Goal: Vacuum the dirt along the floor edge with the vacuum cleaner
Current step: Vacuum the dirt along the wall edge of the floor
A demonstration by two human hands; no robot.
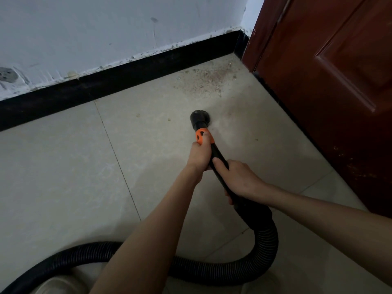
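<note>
While the ribbed hose (pixel 250 270) loops across the near floor (pixel 63 177), right hand (pixel 237 177) and left hand (pixel 200 154) both grip the vacuum wand (pixel 218 158); nozzle (pixel 198 117) on tile, dirt (pixel 207 80) beyond in the far corner by baseboard (pixel 106 85) and door (pixel 339 71).

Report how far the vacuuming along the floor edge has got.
Done: nothing that shows; the dirt lies spread in the corner between the baseboard and the door.
In hand: the left hand and right hand grip the wand, with the nozzle on the floor short of the dirt.
Left: bring the nozzle over the patch and along the baseboard.
</note>
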